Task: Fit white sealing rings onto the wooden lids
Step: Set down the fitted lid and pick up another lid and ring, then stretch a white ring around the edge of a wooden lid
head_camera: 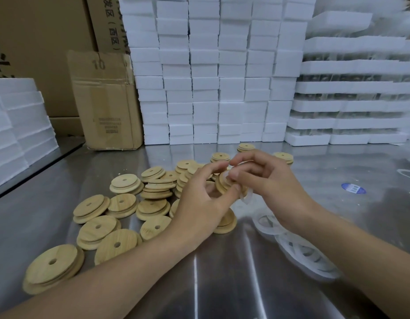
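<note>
Step in hand: seating one ring on one lid, held in the air above the middle of the counter (222, 284). My left hand (199, 199) has its fingers curled round the lid (222, 184), pinching it by the rim and tilting it on edge toward my right. My right hand (268, 180) pinches the ring (245, 198) between thumb and fingertips and presses part of it against the lid's narrower step, while a slack loop hangs below my right fingers. How much of the ring sits in the groove I cannot tell; my fingers cover that edge. To do this well, I judge the seated part should stay pinned under the left thumb while the right hand stretches the slack round the step, turning the lid a little at a time and avoiding twist. The loose lids (130, 203) lie toward the left edge and the spare rings (296, 245) toward the right, under my right wrist.
</note>
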`<state>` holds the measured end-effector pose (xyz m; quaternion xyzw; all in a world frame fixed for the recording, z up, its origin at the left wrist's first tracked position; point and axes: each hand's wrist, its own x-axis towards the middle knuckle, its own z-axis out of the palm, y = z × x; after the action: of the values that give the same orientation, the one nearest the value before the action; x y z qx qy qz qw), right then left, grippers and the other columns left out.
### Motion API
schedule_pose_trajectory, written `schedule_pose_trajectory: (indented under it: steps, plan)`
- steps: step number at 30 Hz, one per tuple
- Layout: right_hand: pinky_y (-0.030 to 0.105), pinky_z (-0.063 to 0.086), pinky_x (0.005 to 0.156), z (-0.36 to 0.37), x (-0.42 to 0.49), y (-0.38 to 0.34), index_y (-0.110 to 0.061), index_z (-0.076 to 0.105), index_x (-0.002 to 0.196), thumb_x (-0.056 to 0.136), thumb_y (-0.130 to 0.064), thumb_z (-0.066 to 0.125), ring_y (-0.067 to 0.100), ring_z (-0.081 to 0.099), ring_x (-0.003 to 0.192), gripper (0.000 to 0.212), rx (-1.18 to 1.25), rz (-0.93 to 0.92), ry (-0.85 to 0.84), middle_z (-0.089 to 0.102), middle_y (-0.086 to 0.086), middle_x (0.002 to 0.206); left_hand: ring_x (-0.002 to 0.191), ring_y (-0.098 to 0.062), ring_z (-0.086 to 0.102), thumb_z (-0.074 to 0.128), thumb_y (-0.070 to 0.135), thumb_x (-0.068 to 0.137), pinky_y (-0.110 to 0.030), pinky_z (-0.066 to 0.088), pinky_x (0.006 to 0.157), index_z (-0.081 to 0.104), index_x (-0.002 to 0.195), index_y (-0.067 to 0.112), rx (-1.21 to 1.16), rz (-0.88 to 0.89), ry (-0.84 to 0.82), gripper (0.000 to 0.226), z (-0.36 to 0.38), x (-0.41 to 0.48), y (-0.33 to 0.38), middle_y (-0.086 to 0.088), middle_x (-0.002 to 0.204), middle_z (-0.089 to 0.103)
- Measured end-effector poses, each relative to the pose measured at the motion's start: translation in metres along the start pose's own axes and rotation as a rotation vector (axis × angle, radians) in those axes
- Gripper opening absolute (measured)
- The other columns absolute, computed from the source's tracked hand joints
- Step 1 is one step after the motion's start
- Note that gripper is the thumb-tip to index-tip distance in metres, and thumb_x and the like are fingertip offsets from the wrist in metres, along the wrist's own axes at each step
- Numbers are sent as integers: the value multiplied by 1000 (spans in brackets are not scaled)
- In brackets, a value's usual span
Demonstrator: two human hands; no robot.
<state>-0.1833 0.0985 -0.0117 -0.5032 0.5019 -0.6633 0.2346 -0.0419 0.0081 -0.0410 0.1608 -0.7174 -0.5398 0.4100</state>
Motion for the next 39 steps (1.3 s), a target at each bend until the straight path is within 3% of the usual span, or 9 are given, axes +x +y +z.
schedule_pose_trajectory:
  steps: [6, 11, 15, 18, 21, 24, 28, 32, 39]
  plan:
    - [25, 59, 75, -1, 1, 3, -24, 78, 104, 89, -18, 79, 18, 76, 92, 16, 117, 81, -24, 81, 10, 101, 95, -16, 79, 81, 24, 94, -39, 63, 84, 68, 130, 29, 33, 10, 28, 38, -2, 2, -1, 3, 111, 78]
    - [38, 57, 94, -1, 1, 8, -18, 78, 99, 88, -17, 80, 21, 77, 96, 11, 20, 60, 58, 81, 11, 98, 97, -14, 78, 76, 8, 96, -28, 62, 81, 66, 133, 26, 117, 71, 36, 43, -1, 0, -1, 0, 132, 64]
    - [17, 55, 79, 5, -1, 10, -17, 76, 97, 93, -6, 77, 8, 74, 95, 11, -241, -99, 149, 79, -6, 93, 100, -17, 77, 74, -1, 95, -34, 64, 86, 66, 134, 24, 139, 93, 61, 47, 0, 1, -3, 2, 135, 59]
    - [22, 55, 80, 3, -1, 9, -26, 76, 101, 94, -14, 77, 5, 73, 98, 14, -342, -140, 195, 78, -14, 93, 96, -16, 80, 71, -3, 96, -30, 62, 79, 66, 133, 28, 69, 38, 75, 48, -2, 2, -6, -5, 123, 74]
    - [29, 49, 87, -1, -2, 9, -33, 78, 101, 95, -22, 77, 5, 71, 104, 13, -456, -165, 181, 77, -20, 96, 92, -14, 80, 69, -4, 96, -36, 64, 82, 68, 131, 29, 79, 42, 78, 47, -4, 1, -7, 4, 105, 81]
    - [31, 56, 86, 0, -2, 11, -32, 80, 98, 94, -23, 77, 9, 71, 106, 10, -432, -144, 168, 77, -15, 101, 95, -12, 78, 65, -3, 97, -37, 63, 82, 72, 123, 32, 131, 94, 83, 44, -5, 0, -7, 8, 104, 80]
    - [16, 55, 83, 0, 1, 12, -20, 80, 95, 94, -15, 77, 8, 75, 94, 5, -350, -121, 142, 80, -8, 92, 97, -11, 76, 61, -1, 100, -32, 60, 83, 76, 113, 31, 108, 102, 104, 38, -5, 2, -5, 9, 102, 79]
    - [15, 54, 83, -3, 2, 12, -20, 80, 94, 95, -18, 77, 9, 76, 93, 4, -378, -80, 131, 80, -7, 91, 102, -12, 75, 60, 0, 103, -40, 61, 90, 76, 113, 26, 86, 75, 97, 32, -3, 3, -6, 8, 105, 79]
    - [7, 47, 66, -6, 3, 13, -17, 79, 91, 97, -17, 74, 1, 72, 74, 8, -377, -4, 147, 79, -6, 82, 99, -9, 75, 62, 7, 105, -37, 62, 84, 73, 115, 29, 56, 60, 123, 27, -3, 4, -6, 11, 107, 79]
